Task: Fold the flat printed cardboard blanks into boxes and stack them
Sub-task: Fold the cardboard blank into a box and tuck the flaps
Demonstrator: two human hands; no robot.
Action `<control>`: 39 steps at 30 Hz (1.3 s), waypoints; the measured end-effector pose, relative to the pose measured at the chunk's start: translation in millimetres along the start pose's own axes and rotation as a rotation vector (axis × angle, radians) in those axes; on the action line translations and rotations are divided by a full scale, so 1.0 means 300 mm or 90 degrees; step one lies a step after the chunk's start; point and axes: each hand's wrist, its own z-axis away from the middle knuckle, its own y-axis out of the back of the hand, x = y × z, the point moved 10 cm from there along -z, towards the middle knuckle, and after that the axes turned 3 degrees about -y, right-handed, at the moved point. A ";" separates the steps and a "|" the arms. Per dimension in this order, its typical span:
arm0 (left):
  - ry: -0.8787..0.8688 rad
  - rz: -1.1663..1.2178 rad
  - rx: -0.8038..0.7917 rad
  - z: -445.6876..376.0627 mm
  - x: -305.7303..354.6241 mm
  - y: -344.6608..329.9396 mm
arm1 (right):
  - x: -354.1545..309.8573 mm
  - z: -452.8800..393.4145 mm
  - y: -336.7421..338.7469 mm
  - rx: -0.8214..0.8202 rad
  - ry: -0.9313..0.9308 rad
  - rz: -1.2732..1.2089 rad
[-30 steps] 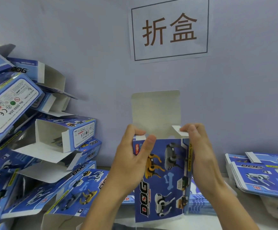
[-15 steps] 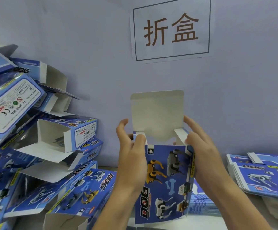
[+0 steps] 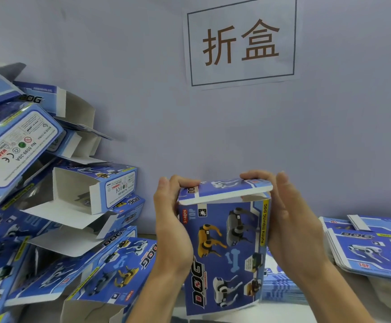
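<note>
Two piles: folded boxes (image 3: 57,217) heaped left of the hands; flat blanks (image 3: 371,245) stacked to their right.
Box (image 3: 224,250): upright between both palms.
Left hand (image 3: 169,220): grips the box's left side, fingers curled on the top.
Right hand (image 3: 283,220): grips the right side, fingertips on the lid.
Lid (image 3: 227,190): stood upright a moment ago, now folded nearly shut.

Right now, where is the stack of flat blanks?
In the head view, the stack of flat blanks lies at the far right against the wall, right of the right hand.
</note>
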 end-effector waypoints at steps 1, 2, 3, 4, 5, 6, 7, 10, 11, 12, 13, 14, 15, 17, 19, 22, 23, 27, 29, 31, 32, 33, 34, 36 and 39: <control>0.005 -0.005 -0.008 0.000 -0.002 -0.004 | 0.000 -0.008 0.009 0.020 -0.005 0.043; 0.005 -0.014 -0.019 0.000 -0.002 -0.011 | 0.003 -0.014 0.016 0.036 -0.011 0.072; 0.003 -0.025 -0.034 -0.001 -0.004 -0.018 | 0.009 -0.019 0.018 0.043 -0.016 0.082; 0.003 -0.033 -0.053 0.000 -0.006 -0.027 | 0.017 -0.020 0.019 0.039 -0.019 0.078; 0.003 -0.042 -0.066 0.000 -0.010 -0.031 | 0.021 -0.015 0.017 0.033 -0.021 0.070; 0.004 -0.044 -0.073 -0.001 -0.014 -0.031 | 0.019 -0.008 0.017 0.034 -0.018 0.065; 0.002 -0.043 -0.075 -0.003 -0.014 -0.030 | 0.016 0.002 0.023 0.042 -0.014 0.061; -0.019 -0.037 -0.085 -0.005 0.002 -0.040 | -0.008 -0.005 0.030 0.071 0.017 0.069; -0.027 -0.040 -0.085 -0.004 0.008 -0.045 | -0.015 -0.004 0.031 0.082 0.025 0.078; -0.035 -0.046 -0.083 -0.005 0.015 -0.048 | -0.021 -0.004 0.030 0.090 0.032 0.083; -0.045 -0.051 -0.080 -0.007 0.019 -0.049 | -0.027 -0.001 0.030 0.096 0.039 0.085; -0.053 -0.055 -0.079 -0.009 0.022 -0.049 | -0.030 0.000 0.029 0.098 0.045 0.084; -0.059 -0.057 -0.080 -0.011 0.022 -0.051 | -0.031 0.000 0.030 0.098 0.046 0.080; -0.068 -0.058 -0.084 -0.012 0.025 -0.055 | -0.032 -0.001 0.034 0.100 0.045 0.071; -0.074 -0.063 -0.085 -0.011 0.025 -0.059 | -0.029 -0.003 0.040 0.102 0.040 0.067; -0.083 -0.063 -0.080 -0.014 0.025 -0.060 | -0.027 -0.005 0.043 0.104 0.039 0.064; -0.084 -0.063 -0.077 -0.015 0.026 -0.057 | -0.026 -0.005 0.044 0.103 0.036 0.061; -0.060 -0.063 -0.086 -0.014 0.018 -0.055 | -0.013 0.000 0.054 0.096 0.011 0.034; -0.050 -0.074 -0.091 -0.010 0.012 -0.052 | -0.006 0.001 0.055 0.085 0.001 0.021; -0.052 -0.094 -0.088 -0.010 0.011 -0.044 | 0.000 0.001 0.055 0.080 -0.004 0.018; -0.055 -0.100 -0.086 -0.011 0.012 -0.040 | 0.002 0.000 0.055 0.078 -0.004 0.010; -0.060 -0.104 -0.083 -0.013 0.014 -0.036 | 0.002 0.001 0.054 0.076 -0.005 -0.002; -0.067 -0.105 -0.081 -0.015 0.018 -0.033 | 0.003 0.002 0.056 0.075 -0.005 -0.015; -0.071 -0.097 -0.086 -0.017 0.025 -0.029 | 0.004 0.004 0.058 0.071 -0.012 -0.038; -0.056 -0.080 -0.092 -0.018 0.021 -0.024 | 0.012 0.007 0.061 0.059 -0.027 -0.053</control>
